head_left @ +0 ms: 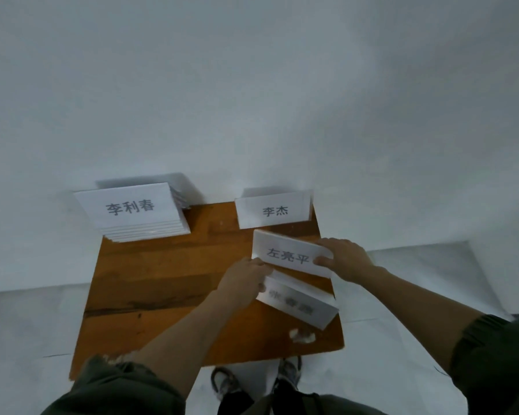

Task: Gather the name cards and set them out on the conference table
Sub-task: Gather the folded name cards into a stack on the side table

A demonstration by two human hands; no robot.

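Two hands share one folded name card [291,255] right of centre: left hand [246,280] pinches its lower-left corner, right hand [343,259] its right end. Best lifted level and clear of the blurred card [297,307] below, then added to the stack [135,214] at upper left of the wooden surface [162,289].

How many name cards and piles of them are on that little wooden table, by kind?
Stack of cards: 1
Card standing alone: 1
Card held in both hands: 1
Card lying under it: 1
Total: 4
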